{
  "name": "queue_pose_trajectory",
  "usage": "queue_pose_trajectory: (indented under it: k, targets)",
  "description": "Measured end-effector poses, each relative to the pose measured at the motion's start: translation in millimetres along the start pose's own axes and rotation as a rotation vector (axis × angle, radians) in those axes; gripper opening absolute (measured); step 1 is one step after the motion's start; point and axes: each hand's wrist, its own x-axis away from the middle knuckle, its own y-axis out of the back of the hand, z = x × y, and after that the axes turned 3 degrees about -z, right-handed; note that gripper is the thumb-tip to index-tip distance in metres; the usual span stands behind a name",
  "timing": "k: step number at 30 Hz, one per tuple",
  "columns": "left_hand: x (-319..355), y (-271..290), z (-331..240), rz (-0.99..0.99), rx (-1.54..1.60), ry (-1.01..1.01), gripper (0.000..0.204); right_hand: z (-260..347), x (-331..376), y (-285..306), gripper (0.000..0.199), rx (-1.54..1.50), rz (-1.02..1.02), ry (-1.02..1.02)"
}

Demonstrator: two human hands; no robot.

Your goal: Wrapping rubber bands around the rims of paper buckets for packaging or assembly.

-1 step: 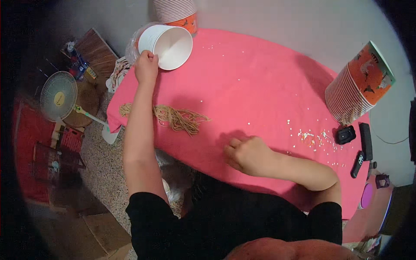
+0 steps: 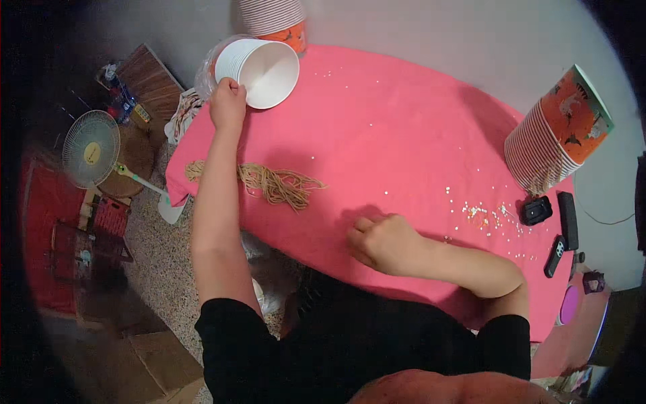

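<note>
At the far left of the pink-covered table [image 2: 404,141], a nested stack of white paper buckets [image 2: 272,74] lies on its side, its open mouth turned right. My left hand [image 2: 227,104] is stretched out to it, fingers closed at the near edge of the stack. My right hand [image 2: 385,244] hovers over the near middle of the cloth with its fingers curled together; what they hold, if anything, is hidden. A bundle of tan cords [image 2: 279,185] lies between my two arms, partly behind my left forearm.
Orange patterned buckets [image 2: 558,131] stand stacked at the right, with another stack [image 2: 272,20] at the back left. White bits [image 2: 488,212] are scattered on the cloth near a black tray [image 2: 536,210] and a remote control [image 2: 555,256]. A fan [image 2: 92,149] stands left of the table.
</note>
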Motion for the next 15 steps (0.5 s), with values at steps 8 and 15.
queue_pose_trajectory:
  k: [8, 15]
  targets:
    - [2, -3, -2, -0.043, 0.036, 0.057, 0.018, -18, -3, -31, 0.023, -0.01, -0.231, 0.178]
    - [8, 15, -10, -0.057, -0.125, 0.029, 0.025, -25, -4, -32, 0.025, -0.106, -0.203, 0.207]
